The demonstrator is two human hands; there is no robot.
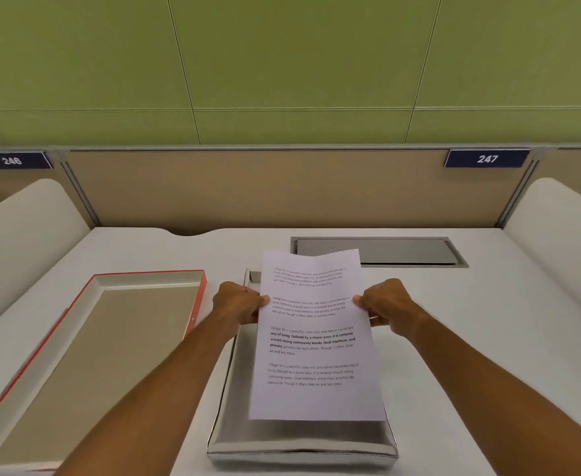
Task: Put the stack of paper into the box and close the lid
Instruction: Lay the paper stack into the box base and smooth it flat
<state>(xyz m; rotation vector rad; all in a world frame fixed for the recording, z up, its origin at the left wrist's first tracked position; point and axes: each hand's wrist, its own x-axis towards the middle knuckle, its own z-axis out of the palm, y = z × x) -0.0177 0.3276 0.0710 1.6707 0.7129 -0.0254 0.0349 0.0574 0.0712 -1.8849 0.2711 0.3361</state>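
Head view, forward-down over desk (454, 321)

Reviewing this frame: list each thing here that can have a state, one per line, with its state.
stack of paper: held in the air above the box, printed side up
box: open, on the desk
lid: off, lying inside-up to the left of the box
left hand: gripping the paper's left edge
right hand: gripping the paper's right edge
desk hatch: shut

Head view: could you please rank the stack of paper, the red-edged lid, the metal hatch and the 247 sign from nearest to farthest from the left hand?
From the left hand:
1. Stack of paper, gripped by its edge.
2. Red-edged lid, lying open-side up to the left.
3. Metal hatch, set into the desk, back right.
4. 247 sign, high on the partition, far right.
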